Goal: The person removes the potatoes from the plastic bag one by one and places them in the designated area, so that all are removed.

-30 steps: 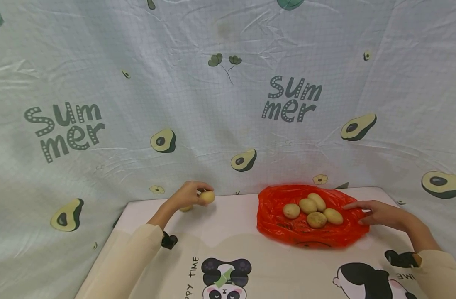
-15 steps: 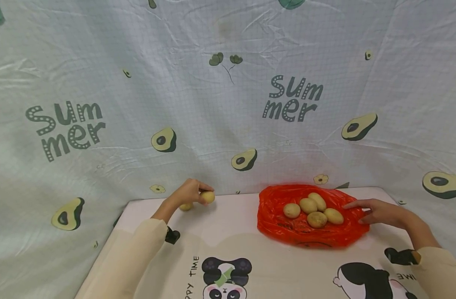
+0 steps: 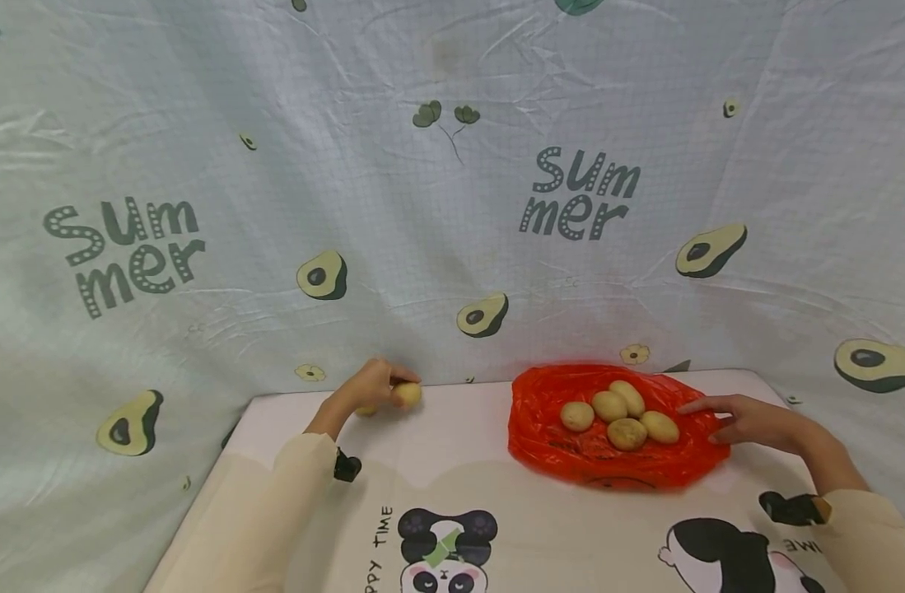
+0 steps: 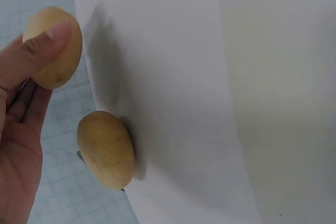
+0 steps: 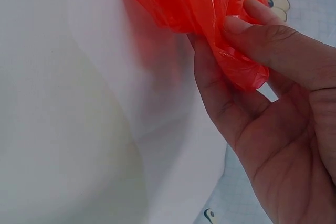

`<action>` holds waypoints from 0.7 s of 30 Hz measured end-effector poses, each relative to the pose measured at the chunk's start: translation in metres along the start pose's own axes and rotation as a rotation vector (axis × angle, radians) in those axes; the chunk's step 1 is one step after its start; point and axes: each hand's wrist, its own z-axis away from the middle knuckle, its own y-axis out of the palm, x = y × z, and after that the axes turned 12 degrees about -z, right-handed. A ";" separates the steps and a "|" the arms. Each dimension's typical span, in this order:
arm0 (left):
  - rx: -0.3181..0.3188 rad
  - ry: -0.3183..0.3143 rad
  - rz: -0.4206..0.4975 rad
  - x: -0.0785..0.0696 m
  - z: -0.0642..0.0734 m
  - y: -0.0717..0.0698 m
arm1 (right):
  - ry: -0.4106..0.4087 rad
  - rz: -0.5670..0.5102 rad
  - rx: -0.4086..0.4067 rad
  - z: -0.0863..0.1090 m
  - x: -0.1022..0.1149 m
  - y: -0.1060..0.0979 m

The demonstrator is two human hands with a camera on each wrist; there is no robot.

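My left hand (image 3: 372,385) grips a potato (image 4: 54,51) between thumb and fingers, near the table's far edge. In the left wrist view this potato casts a shadow on the tabletop. A second potato (image 4: 106,149) lies on the table below it; in the head view the hand mostly hides that one. At the right, my right hand (image 3: 765,424) pinches the side of a red plastic bag (image 3: 529,424), thumb on one face and fingers behind. Several potatoes (image 3: 610,407) lie together in the spread-open bag.
The table (image 3: 452,461) has a pale cover printed with a panda (image 3: 446,550) and a dark-haired cartoon figure (image 3: 726,543). A fabric curtain (image 3: 393,198) with avocado prints hangs right behind the far edge.
My left hand with its potato has shifted very slightly left, staying by the far edge. The right hand keeps its hold on the bag, and the potatoes inside lie as before.
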 end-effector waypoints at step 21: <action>0.074 -0.040 -0.063 0.007 0.000 0.009 | 0.002 -0.025 -0.019 0.000 -0.003 0.005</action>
